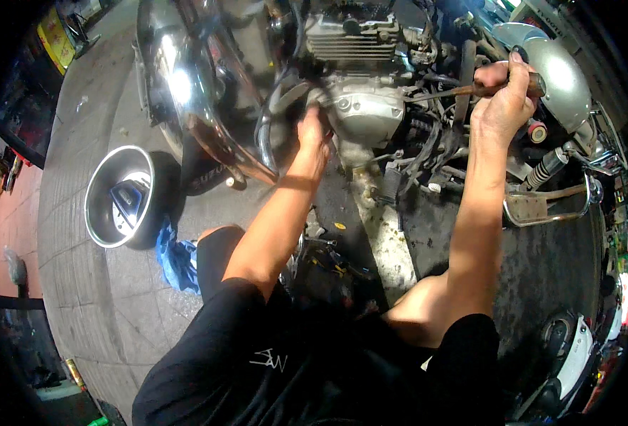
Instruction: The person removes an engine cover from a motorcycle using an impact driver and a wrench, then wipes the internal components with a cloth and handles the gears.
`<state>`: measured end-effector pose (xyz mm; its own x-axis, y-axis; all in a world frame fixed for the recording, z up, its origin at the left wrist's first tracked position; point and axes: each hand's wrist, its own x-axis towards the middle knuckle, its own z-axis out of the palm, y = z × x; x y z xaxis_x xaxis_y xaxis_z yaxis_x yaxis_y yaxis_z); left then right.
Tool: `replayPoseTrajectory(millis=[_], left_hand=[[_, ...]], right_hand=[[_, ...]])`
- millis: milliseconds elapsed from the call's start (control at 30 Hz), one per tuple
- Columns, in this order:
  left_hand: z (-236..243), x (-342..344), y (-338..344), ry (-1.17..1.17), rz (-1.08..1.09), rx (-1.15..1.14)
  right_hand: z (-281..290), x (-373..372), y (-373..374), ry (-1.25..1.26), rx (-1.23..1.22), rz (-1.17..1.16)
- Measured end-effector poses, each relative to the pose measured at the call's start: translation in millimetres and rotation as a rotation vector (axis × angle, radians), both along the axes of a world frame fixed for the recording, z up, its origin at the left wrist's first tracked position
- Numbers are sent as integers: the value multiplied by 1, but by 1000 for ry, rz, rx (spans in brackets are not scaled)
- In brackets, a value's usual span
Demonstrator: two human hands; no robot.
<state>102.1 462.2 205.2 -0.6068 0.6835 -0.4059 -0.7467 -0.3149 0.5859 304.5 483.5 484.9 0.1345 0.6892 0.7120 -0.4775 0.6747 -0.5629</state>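
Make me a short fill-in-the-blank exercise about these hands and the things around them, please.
1. The hand gripping the screwdriver is the ____ one.
2. The screwdriver's shaft points toward the picture's ____ edge, at the pale engine cover.
3. The crumpled cloth near the round metal bowl is ____ in colour.
4. The shirt at the bottom of the picture is mostly ____.

Missing words: right; left; blue; black.

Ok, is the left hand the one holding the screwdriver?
No, the right hand grips the screwdriver, while the left hand is at the left end of the silver engine cover.
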Motion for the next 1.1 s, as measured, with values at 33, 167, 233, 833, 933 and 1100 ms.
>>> replayPoseTrajectory(millis=[33, 167, 233, 833, 933, 1100], left_hand=[[5, 2, -4, -38, -36, 113], [19, -1, -7, -50, 57, 42], [-1, -15, 1, -10, -17, 95], [5, -18, 3, 123, -114, -125], [-7, -32, 1, 120, -184, 11], [4, -15, -6, 139, -139, -36]], right_hand=[[-4, 3, 2, 27, -30, -7], [-3, 4, 15, -88, -7, 263], [11, 19, 29, -182, 64, 511], [8, 7, 11, -64, -59, 288], [-6, 2, -14, -20, 145, 246], [3, 15, 6, -232, 160, 581]])
